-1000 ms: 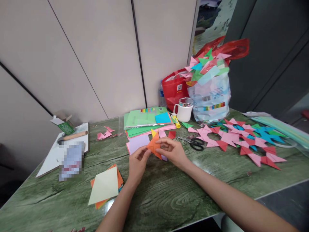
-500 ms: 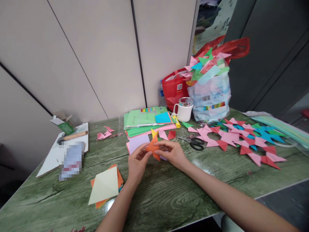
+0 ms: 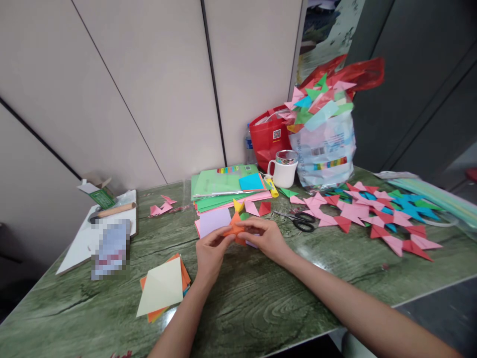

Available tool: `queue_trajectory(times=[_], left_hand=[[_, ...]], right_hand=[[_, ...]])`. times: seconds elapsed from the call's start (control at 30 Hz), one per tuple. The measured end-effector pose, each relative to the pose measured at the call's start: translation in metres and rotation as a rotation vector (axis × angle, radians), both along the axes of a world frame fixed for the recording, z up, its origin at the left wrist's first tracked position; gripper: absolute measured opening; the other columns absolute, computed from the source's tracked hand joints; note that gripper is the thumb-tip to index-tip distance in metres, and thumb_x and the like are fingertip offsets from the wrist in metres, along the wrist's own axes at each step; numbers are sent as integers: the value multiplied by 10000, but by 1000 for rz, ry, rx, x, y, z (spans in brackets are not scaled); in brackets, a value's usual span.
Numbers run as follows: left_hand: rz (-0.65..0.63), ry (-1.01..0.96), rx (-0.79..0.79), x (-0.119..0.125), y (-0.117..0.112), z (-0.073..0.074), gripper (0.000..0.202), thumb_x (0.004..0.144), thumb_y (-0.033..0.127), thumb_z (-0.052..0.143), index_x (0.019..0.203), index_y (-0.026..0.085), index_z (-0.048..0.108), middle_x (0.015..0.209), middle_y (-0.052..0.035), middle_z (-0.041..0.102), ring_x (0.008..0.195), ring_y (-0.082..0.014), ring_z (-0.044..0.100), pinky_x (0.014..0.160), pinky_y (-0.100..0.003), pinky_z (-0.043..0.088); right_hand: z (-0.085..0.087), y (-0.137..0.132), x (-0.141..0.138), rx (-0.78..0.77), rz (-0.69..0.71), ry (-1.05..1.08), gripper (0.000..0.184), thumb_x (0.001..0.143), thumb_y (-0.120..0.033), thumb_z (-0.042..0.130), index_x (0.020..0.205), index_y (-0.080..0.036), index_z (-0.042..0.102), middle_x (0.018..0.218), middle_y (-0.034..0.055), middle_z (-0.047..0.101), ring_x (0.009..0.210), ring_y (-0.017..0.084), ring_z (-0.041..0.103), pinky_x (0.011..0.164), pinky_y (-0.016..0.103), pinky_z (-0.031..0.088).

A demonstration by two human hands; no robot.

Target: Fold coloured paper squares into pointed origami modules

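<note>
Between my two hands is a folded orange paper piece (image 3: 236,229), raised above the table. My left hand (image 3: 211,253) pinches its left side with thumb and fingers. From the right, my right hand (image 3: 266,238) grips it the same way, and the fingertips hide part of the folds. Just behind it lie a purple paper sheet (image 3: 215,222) and a yellow folded point (image 3: 238,205). A bit of green paper (image 3: 244,216) shows right behind the orange piece. Folded pink paper (image 3: 251,208) and red paper (image 3: 265,208) rest a little farther right.
Black-handled scissors (image 3: 303,221) lie right of my hands, beside joined pink and red paper stars (image 3: 350,211). A white mug (image 3: 285,171) and a full plastic bag (image 3: 324,144) stand behind. Square sheets (image 3: 162,286) are stacked at left; a hammer (image 3: 114,211) lies on a white board (image 3: 78,251).
The orange paper has tipped in my fingers, so its star-like outline shows less. Green paper behind it has come into sight. Both hands stay nearly in place.
</note>
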State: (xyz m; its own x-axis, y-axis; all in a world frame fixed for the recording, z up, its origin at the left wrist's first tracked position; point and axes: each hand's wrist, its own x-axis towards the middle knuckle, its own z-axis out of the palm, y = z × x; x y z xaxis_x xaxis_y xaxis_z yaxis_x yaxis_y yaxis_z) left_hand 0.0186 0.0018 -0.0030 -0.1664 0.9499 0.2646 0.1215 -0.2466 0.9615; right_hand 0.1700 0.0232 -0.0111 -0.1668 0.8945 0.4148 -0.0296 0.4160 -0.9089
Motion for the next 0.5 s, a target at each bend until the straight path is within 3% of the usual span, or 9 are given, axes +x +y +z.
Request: queue_trajectory(times=[0.5], left_hand=[[49,48,13,1,0,-3,158,607,265,709,723,157,709,724,-44,723,672,-189,657,676,-307,534]], right_hand=[[-5,0,3,439,-140,-269,167,813,-255,558,930,-215,670,770,41,594,700,141,572,603,245,467]])
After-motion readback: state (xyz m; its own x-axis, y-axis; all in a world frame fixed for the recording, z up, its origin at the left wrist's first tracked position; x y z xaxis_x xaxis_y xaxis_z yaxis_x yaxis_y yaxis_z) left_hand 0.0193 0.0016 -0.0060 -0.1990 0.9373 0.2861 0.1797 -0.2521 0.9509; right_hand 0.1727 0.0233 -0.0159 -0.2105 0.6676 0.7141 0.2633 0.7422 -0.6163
